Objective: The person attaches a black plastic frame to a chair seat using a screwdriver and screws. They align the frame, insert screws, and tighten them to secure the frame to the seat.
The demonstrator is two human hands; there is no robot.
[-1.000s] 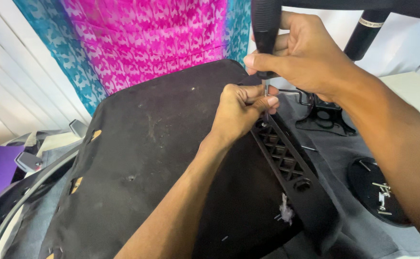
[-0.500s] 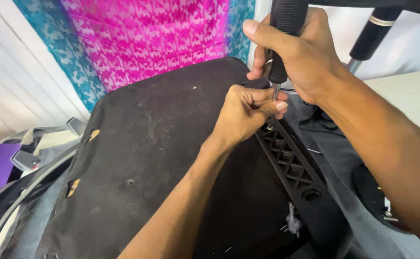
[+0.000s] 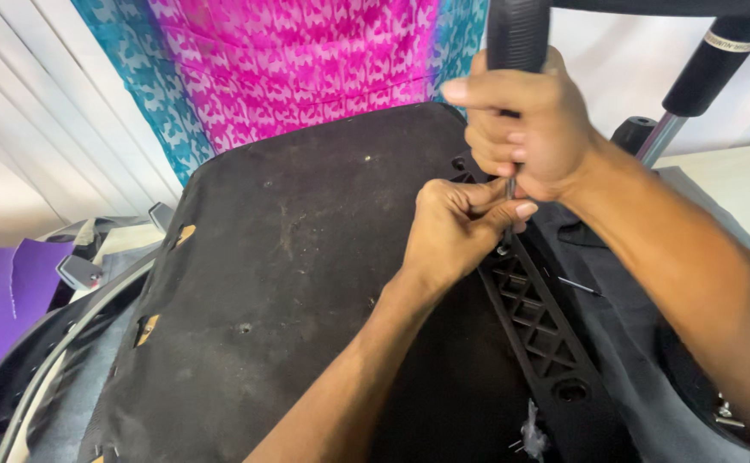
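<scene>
- Black seat underside (image 3: pixel 289 283): broad, flat, open to approach from the left.
- Ribbed black plastic bracket (image 3: pixel 538 326): its upper end is blocked by the left hand (image 3: pixel 456 236) and right hand (image 3: pixel 529 137), which are touching.
- Its lower end, by the bolt hole (image 3: pixel 572 391), is free.
- Gas-lift cylinder (image 3: pixel 701 77): crowds the upper right.

The upturned seat base (image 3: pixel 306 283) is the landmark. The ribbed plastic bracket (image 3: pixel 538 326) lies along its right edge. The left hand (image 3: pixel 456 227) rests over the bracket's far end, and the right hand (image 3: pixel 529 129) sits just above and behind it, wrapped around a screwdriver (image 3: pixel 516 39) standing upright there. Behind the seat base hangs a patterned cloth (image 3: pixel 306 69). A gas-lift cylinder (image 3: pixel 701 77) stands to its far right, a folded sheet (image 3: pixel 6 300) to its left.
</scene>
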